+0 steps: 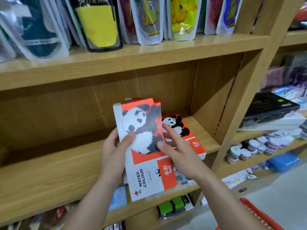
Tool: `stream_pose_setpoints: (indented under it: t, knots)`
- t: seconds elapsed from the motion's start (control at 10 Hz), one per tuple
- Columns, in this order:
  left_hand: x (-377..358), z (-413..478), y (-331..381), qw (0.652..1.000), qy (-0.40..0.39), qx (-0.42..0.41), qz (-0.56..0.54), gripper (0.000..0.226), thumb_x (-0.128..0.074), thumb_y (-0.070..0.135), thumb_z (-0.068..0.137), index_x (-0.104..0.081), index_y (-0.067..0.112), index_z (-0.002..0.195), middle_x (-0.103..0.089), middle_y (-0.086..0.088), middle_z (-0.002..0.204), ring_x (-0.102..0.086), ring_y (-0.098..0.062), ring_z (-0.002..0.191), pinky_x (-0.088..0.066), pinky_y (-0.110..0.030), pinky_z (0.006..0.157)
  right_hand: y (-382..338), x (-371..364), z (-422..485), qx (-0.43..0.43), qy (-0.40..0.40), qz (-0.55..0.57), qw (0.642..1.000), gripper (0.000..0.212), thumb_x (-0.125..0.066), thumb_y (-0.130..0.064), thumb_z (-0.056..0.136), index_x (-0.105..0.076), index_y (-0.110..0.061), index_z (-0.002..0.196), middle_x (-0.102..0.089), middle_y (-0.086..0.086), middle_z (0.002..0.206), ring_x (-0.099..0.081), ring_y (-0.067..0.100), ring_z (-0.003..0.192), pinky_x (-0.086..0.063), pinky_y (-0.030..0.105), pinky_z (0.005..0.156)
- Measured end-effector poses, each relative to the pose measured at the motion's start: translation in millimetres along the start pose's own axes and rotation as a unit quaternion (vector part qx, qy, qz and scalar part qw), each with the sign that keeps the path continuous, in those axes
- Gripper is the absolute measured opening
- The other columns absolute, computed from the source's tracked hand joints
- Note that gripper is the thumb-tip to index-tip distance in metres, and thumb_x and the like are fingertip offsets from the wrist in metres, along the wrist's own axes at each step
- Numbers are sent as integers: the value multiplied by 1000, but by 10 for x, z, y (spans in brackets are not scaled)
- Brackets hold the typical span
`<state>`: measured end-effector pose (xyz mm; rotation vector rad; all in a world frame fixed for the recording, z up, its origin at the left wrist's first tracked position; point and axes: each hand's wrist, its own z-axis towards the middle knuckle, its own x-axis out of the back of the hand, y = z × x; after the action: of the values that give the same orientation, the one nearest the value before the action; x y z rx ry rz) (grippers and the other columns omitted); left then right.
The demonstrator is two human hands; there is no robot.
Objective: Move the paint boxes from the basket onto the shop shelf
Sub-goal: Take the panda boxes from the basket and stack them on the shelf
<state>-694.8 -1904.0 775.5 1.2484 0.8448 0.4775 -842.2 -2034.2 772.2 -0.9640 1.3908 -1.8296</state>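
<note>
I hold a small stack of flat watercolour paint boxes [142, 130], orange and white with a panda print, just above the wooden shop shelf [58, 171]. My left hand [114, 153] grips the stack's left edge, thumb on the top box. My right hand [176, 146] rests on the right edge, fingers spread over it. Another panda paint box [184, 130] lies flat on the shelf behind my right hand, near the shelf's right wall. The red basket [259, 214] shows only its rim at the bottom right; its inside is out of view.
Above, a shelf carries standing pouches [99, 22] with coloured prints. To the right, a neighbouring unit holds small paint jars [255, 146] and a black case [269, 110]. Packaged goods [172, 208] fill the shelf below. The left part of the wooden shelf is bare wood.
</note>
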Motion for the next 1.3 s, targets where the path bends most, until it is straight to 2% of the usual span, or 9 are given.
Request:
stream_pose_setpoints:
  t: [0.1, 0.2, 0.4, 0.6, 0.7, 0.9, 1.0, 1.1, 1.3]
  knots:
    - [-330, 78, -14, 1000, -23, -12, -9, 17, -69, 23, 88, -77, 23, 103, -80, -10, 106, -78, -24, 83, -60, -33, 63, 41, 37, -18, -18, 20, 112, 993, 64, -73, -53, 84, -39, -82, 129, -56, -35, 147, -56, -3, 136, -50, 31, 112]
    - [-545, 187, -84, 996, -62, -48, 39, 15, -65, 22, 94, -73, 21, 107, -81, 2, 103, -76, -15, 89, -59, -25, 70, 27, 346, 12, -11, 71, 128, 989, 66, -78, -40, 81, -56, -51, 141, -71, -2, 139, -72, 24, 122, -57, 49, 103]
    - [-634, 287, -382, 976, -163, -14, 142, 32, -52, 8, 104, -61, 29, 127, -74, 27, 113, -66, 12, 105, -49, -7, 82, 49, 1020, 330, -121, 101, 70, 985, 53, -79, -31, 90, -60, -25, 139, -84, 8, 105, -83, 26, 86, -64, 37, 69]
    - [-553, 205, -714, 960, -152, 53, 228, 79, -60, 58, 90, -34, 29, 158, -43, 24, 152, -38, -2, 142, -34, -29, 114, 258, 1190, 529, -199, 92, -21, 975, 32, -63, -32, 102, -72, -10, 123, -84, 0, 80, -79, 9, 65, -58, 21, 57]
    - [-537, 117, -755, 962, -151, 61, 220, 107, -59, 89, 67, -29, 40, 158, -39, 43, 140, -35, 7, 138, -30, -25, 110, 316, 1220, 429, -173, 134, -43, 975, 32, -60, -33, 103, -70, -14, 128, -82, -11, 78, -76, -2, 67, -53, 16, 60]
    - [-580, -29, -944, 952, -191, 71, 229, 106, -45, 96, 67, -12, 51, 157, -28, 67, 124, -32, 30, 125, -30, -15, 101, 766, 902, -383, -83, 225, 61, 969, 46, -55, -55, 93, -67, -39, 134, -74, -15, 129, -69, 1, 114, -56, 17, 81]
    - [-726, -3, -1018, 951, -196, 75, 229, 101, -44, 93, 69, -6, 56, 155, -39, 67, 115, -40, 40, 103, -32, -9, 84, 965, 729, -592, -46, 178, 56, 981, 42, -55, -48, 99, -60, -47, 140, -66, -23, 141, -60, -2, 132, -53, 21, 103]
    - [-855, 92, -1090, 954, -188, 81, 217, 97, -51, 85, 71, -6, 60, 154, -44, 53, 126, -47, 28, 108, -37, -12, 83, 1075, 719, -545, -12, 190, 4, 982, 51, -55, -32, 105, -48, -27, 155, -61, -8, 150, -58, 16, 138, -50, 43, 110]
    - [-1213, 431, -1210, 953, -208, 86, 203, 98, -54, 77, 75, -9, 51, 158, -46, 34, 146, -47, 6, 130, -39, -17, 99, 1187, 927, -252, -51, 302, -193, 932, 43, -57, -35, 105, -58, -20, 145, -68, -2, 136, -62, 21, 125, -54, 51, 100]
